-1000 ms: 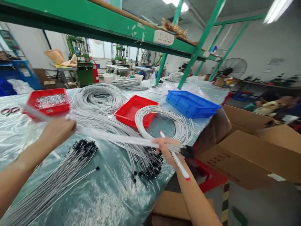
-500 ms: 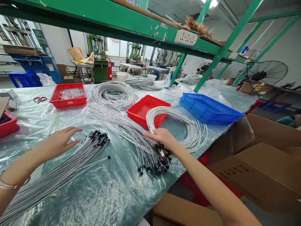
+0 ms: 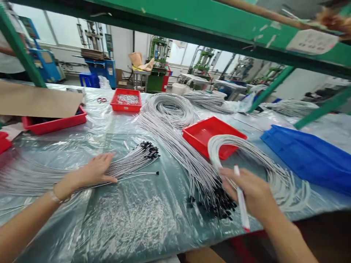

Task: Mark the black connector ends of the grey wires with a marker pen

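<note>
The left hand (image 3: 91,172), open and palm down with its thumb spread, lies over the middle of a grey cable bundle (image 3: 130,160), whose black ends extend beyond the fingertips. The right hand (image 3: 256,193) grips a white pen (image 3: 241,204) with red ends, just beside looped white cables (image 3: 226,140); a red tray (image 3: 116,106) bears a label too small to read.

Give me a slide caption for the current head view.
Left hand over a bundle of black-tipped cables, right hand holding a red-ended white pen, at a plastic-covered workbench.
</note>
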Tool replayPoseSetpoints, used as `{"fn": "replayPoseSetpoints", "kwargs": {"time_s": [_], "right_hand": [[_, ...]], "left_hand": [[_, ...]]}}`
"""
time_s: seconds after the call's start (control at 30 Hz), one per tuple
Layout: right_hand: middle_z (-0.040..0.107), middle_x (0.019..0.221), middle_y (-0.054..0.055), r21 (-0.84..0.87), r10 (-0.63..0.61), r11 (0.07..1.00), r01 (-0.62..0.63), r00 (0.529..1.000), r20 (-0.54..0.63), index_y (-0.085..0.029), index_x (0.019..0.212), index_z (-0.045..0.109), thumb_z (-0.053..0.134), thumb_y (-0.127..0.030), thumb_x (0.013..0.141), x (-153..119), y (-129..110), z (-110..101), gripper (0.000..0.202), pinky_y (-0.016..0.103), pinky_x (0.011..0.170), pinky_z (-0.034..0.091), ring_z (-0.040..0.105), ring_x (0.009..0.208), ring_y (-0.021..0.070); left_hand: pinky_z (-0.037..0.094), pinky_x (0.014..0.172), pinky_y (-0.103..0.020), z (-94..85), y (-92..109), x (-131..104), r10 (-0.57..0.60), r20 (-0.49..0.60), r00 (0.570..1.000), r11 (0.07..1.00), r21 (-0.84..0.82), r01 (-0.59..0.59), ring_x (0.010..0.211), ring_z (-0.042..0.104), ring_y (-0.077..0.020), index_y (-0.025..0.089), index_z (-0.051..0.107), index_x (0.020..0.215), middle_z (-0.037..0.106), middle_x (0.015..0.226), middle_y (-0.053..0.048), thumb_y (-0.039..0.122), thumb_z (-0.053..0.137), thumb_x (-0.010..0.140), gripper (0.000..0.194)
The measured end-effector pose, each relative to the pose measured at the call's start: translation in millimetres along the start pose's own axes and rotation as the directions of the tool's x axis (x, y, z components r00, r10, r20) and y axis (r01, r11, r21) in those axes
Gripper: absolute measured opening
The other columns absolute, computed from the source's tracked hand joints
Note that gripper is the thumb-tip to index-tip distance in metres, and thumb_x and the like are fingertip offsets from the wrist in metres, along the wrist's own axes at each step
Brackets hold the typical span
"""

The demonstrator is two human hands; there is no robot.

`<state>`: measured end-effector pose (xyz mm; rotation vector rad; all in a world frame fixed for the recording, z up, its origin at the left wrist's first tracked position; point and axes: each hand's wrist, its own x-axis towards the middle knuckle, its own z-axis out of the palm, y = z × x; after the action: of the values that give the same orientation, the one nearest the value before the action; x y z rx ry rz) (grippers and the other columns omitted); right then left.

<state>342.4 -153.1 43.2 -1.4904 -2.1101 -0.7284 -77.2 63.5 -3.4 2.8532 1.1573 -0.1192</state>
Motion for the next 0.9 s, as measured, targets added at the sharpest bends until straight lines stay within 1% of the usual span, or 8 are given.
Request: {"fn": "replayPoseSetpoints", "kwargs": {"time_s": [0.1,0.2,0.27,0.37,0.53,0.63,0.77,0.9], "right_hand": [[0.068,0.094,0.009,0.231,-0.151,0.964,0.130,0.986,0.076,-0.017,0.101,0.060,0.053,-0.012,0.081,8,-61,21,0.022,0.034,0.077,0.045,0.059,0.086,0.0206],[0.068,0.089,0.007,0.293,-0.211,0.946,0.143,0.953,0.219,-0.020,0.092,0.062,0.050,-0.013,0.081,5,-98,47,0.018,0.043,0.084,0.039,0.057,0.095,0.0251],[0.068,0.083,0.006,0.271,-0.181,0.956,0.109,0.949,0.259,-0.022,0.086,0.063,0.049,-0.012,0.080,-2,-100,61,0.018,0.047,0.088,0.033,0.055,0.102,0.0274],[0.065,0.068,0.005,0.191,-0.080,0.981,0.023,0.953,0.293,-0.022,0.075,0.063,0.049,-0.012,0.080,-15,-80,68,0.017,0.050,0.092,0.026,0.055,0.103,0.0287],[0.063,0.057,0.004,0.076,-0.002,0.997,-0.022,0.953,0.303,-0.022,0.073,0.063,0.048,-0.016,0.083,-28,-57,53,0.019,0.052,0.094,0.022,0.055,0.102,0.0303],[0.067,0.064,0.004,0.146,0.019,0.988,-0.056,0.969,0.247,-0.024,0.081,0.064,0.047,-0.019,0.086,-23,-70,41,0.019,0.050,0.093,0.022,0.055,0.104,0.0300],[0.071,0.080,0.004,0.289,0.017,0.956,-0.055,0.991,0.129,-0.024,0.089,0.064,0.048,-0.019,0.087,-2,-96,30,0.017,0.046,0.090,0.025,0.057,0.102,0.0283],[0.071,0.086,0.003,0.375,-0.020,0.927,0.006,0.999,0.033,-0.023,0.092,0.063,0.051,-0.014,0.084,16,-112,29,0.016,0.042,0.086,0.030,0.060,0.095,0.0253]], "left_hand": [[0.035,0.092,-0.041,23.8,19,4,0.035,-0.051,0.998,0.997,0.072,-0.031,0.116,0.041,-0.0347,0.009,0.028,0.134,0.043,0.129,-0.021,0.075,0.045,0.069,0.094],[0.039,0.081,-0.038,37.3,29,7,0.014,-0.148,0.989,0.995,0.098,0.001,0.102,0.048,-0.0314,0.008,0.038,0.122,0.051,0.111,-0.019,0.069,0.036,0.079,0.074],[0.040,0.074,-0.033,39.0,31,4,0.021,-0.154,0.988,0.997,0.072,-0.010,0.090,0.052,-0.0259,0.010,0.044,0.110,0.054,0.098,-0.014,0.062,0.028,0.086,0.059],[0.038,0.063,-0.029,33.8,33,-8,0.064,-0.114,0.991,0.998,0.033,-0.061,0.075,0.053,-0.0197,0.015,0.045,0.097,0.054,0.086,-0.008,0.056,0.025,0.090,0.046],[0.031,0.053,-0.027,18.0,31,-34,0.158,-0.046,0.986,0.987,-0.006,-0.159,0.060,0.049,-0.0153,0.018,0.045,0.088,0.054,0.076,-0.002,0.051,0.027,0.092,0.038],[0.032,0.057,-0.027,12.3,24,-37,0.117,-0.069,0.991,0.993,-0.004,-0.118,0.069,0.052,-0.0174,0.019,0.048,0.086,0.056,0.081,-0.004,0.049,0.026,0.093,0.038],[0.034,0.062,-0.027,8.1,19,-32,-0.039,-0.092,0.995,0.985,-0.168,0.023,0.076,0.054,-0.0180,0.019,0.051,0.083,0.059,0.084,-0.004,0.042,0.025,0.094,0.036],[0.034,0.058,-0.025,3.8,24,-26,-0.027,-0.064,0.998,0.972,-0.234,0.011,0.072,0.054,-0.0158,0.020,0.050,0.092,0.059,0.086,-0.002,0.045,0.033,0.091,0.030]]}}
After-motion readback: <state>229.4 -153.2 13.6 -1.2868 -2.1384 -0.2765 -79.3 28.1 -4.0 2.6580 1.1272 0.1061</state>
